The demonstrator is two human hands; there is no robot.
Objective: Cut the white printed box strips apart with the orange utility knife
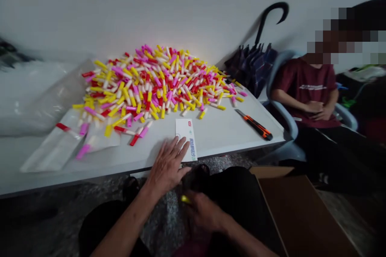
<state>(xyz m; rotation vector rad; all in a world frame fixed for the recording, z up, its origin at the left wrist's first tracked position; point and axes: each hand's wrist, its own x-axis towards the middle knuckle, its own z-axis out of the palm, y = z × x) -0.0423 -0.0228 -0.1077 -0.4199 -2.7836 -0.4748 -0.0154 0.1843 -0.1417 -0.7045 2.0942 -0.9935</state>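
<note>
My left hand [169,164] lies open at the table's front edge, fingers stretched over a flat white printed card or packet [184,128] with blue lettering. My right hand [205,209] is below the edge, above my lap, blurred by motion. Its fingers are closed round a small tube, of which just a yellow end [185,199] shows. Across the table spreads a big heap of small tubes [157,84], white with yellow, red or pink ends. Some loose ones lie nearer me, among them a red-and-white tube [135,138].
An orange-and-black utility knife [255,125] lies on the table [220,138] at right. Clear plastic bags [51,144] are at left. A dark umbrella [253,64] leans on the wall. A person [307,88] sits in a chair at right. An opened cardboard box [301,213] stands beside my leg.
</note>
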